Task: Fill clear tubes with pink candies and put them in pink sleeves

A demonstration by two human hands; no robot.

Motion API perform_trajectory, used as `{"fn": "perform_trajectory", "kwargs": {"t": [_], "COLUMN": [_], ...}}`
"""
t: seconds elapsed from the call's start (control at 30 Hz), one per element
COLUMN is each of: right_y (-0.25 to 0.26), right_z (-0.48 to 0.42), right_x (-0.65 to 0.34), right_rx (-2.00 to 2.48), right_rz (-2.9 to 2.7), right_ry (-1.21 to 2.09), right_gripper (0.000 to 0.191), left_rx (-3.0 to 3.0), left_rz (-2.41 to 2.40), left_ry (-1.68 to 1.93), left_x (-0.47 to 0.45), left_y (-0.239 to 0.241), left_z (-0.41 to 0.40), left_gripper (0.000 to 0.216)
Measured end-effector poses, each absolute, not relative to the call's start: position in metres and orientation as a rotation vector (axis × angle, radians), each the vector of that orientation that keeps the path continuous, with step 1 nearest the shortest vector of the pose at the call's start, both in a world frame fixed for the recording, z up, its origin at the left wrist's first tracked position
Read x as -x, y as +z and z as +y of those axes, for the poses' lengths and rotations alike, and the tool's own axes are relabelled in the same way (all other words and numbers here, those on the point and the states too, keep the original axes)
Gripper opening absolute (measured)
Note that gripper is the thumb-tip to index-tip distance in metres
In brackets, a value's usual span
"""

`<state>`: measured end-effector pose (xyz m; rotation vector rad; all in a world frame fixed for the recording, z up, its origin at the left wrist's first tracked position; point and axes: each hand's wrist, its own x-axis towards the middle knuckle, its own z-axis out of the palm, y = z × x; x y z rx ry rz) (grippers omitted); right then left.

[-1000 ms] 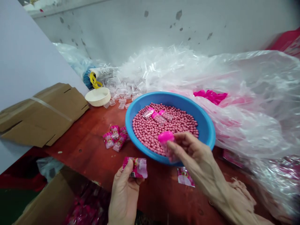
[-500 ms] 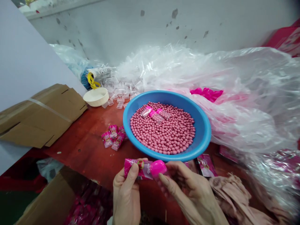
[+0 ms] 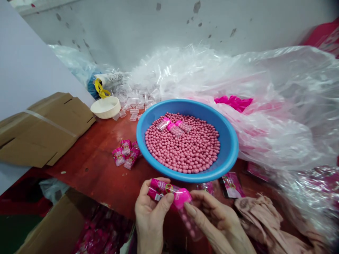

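Between the fingers and thumb of my left hand (image 3: 155,215) is a printed pink plastic sleeve (image 3: 158,189). Its open end reaches over the pink cap of a small clear candy container (image 3: 188,224). My right hand (image 3: 214,218) pinches that container near the cap, and pink balls show through its wall. Just beyond both hands stands a blue basin (image 3: 230,155) of pink candy balls (image 3: 182,151). Three pink-capped containers (image 3: 174,129) lie on top of the balls. Left of the basin, several sleeved containers (image 3: 126,152) rest in a small group on the red table (image 3: 97,169).
Behind the basin are loose clear containers (image 3: 137,97) and big clear plastic bags (image 3: 265,81), with pink caps (image 3: 234,103) inside. A white bowl (image 3: 106,107) and folded cardboard (image 3: 45,130) are at left. A cloth (image 3: 261,218) and flat sleeves (image 3: 233,185) lie at right. Below left is a box of pink packs (image 3: 103,233).
Both hands have come a little nearer and to the right. The sleeve now overlaps the container's cap, and the container hangs more plainly below it.
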<state>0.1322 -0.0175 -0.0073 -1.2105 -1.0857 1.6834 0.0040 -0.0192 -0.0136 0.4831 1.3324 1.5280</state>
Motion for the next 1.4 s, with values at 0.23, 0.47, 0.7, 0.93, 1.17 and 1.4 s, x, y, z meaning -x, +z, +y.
{"fn": "perform_trajectory", "kwargs": {"t": [0.23,0.47,0.7,0.93,1.17,1.4], "right_y": [-0.017,-0.035,-0.042,-0.029,-0.040,-0.037], "right_z": [-0.023,-0.033,-0.044,-0.045,-0.048,-0.047], "right_x": [-0.127,-0.125,-0.113,-0.105,-0.114,-0.112], "right_rx": [1.240,1.291,1.465,1.332,1.469,1.410], "right_rz": [-1.229,-1.655,-1.376,-0.950,-1.240,-1.470], "right_ry": [1.484,0.698,0.622,1.201,0.642,0.507], "right_gripper": [0.018,0.021,0.024,0.018,0.019,0.019], "left_rx": [-0.211,0.012,-0.092,-0.007,-0.148,-0.178], "left_rz": [1.236,1.057,0.985,0.977,0.818,0.855], "left_ry": [1.655,1.465,1.411,1.264,1.282,1.272], "left_x": [-0.010,-0.016,-0.018,-0.021,-0.022,-0.022], "left_y": [-0.018,-0.024,-0.022,-0.019,-0.022,-0.025], "left_z": [-0.016,-0.019,-0.021,-0.025,-0.024,-0.026], "left_gripper": [0.053,0.033,0.031,0.037,0.025,0.019]}}
